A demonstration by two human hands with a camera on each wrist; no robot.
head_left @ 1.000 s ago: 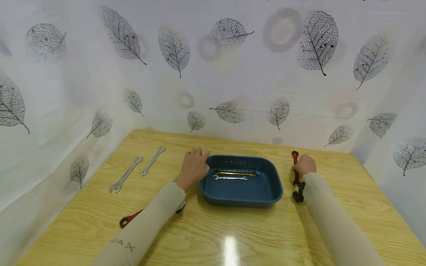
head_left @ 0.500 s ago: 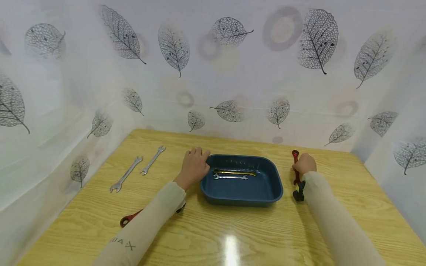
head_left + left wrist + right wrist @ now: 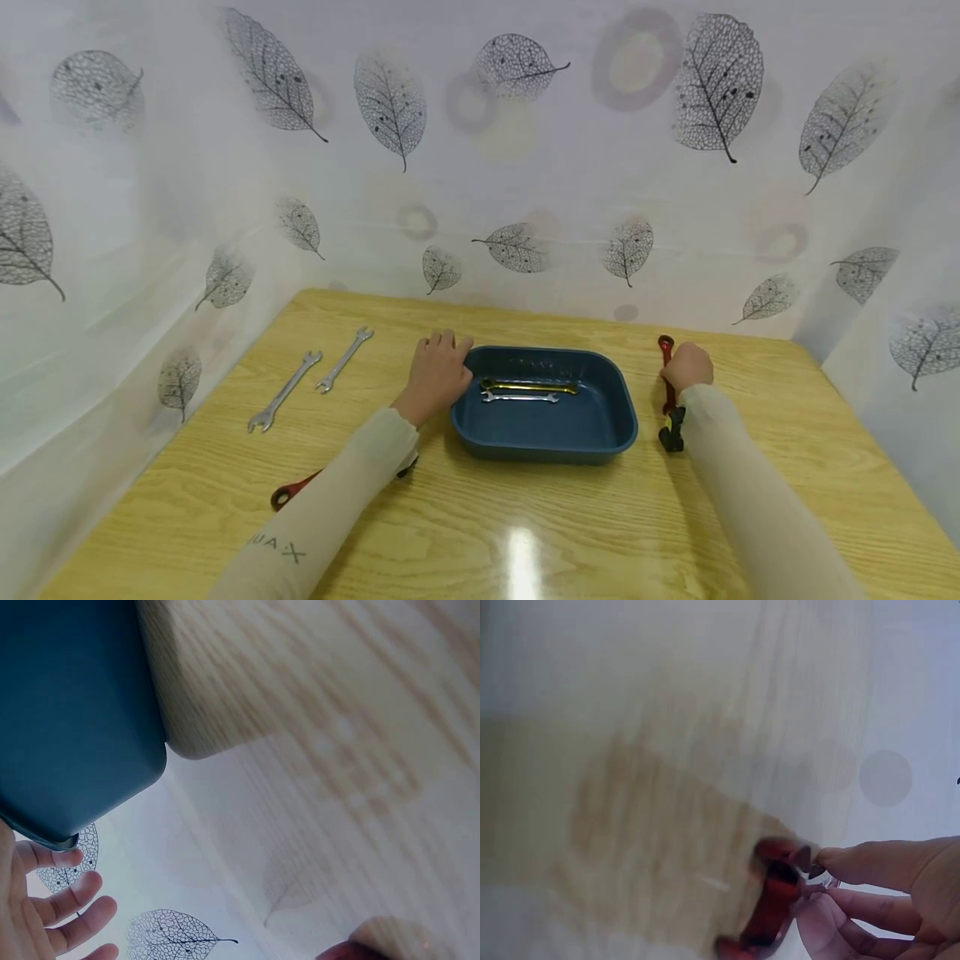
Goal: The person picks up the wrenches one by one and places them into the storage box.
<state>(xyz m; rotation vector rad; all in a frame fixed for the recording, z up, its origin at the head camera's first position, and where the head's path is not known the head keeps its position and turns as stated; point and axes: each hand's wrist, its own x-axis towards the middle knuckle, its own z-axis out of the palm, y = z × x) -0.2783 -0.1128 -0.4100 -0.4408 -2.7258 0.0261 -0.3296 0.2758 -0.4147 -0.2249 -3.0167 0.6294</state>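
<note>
— Right hand (image 3: 687, 367) now?
— Curled round red-handled metal wrench (image 3: 667, 390) flat on wooden table (image 3: 525, 517), black head just behind wrist.
— And left hand (image 3: 437, 375)?
— Flat, fingers straight, resting against near-left rim of dark blue plastic tray (image 3: 543, 433); two silver open-ended spanners (image 3: 311, 379) well left of it.

Bright, even light from overhead — a white glare patch sits on the bench (image 3: 520, 557) near its front edge, and shadows are soft. The head view bows outward at its edges. Both wrist views are blurred — the right one most.
</note>
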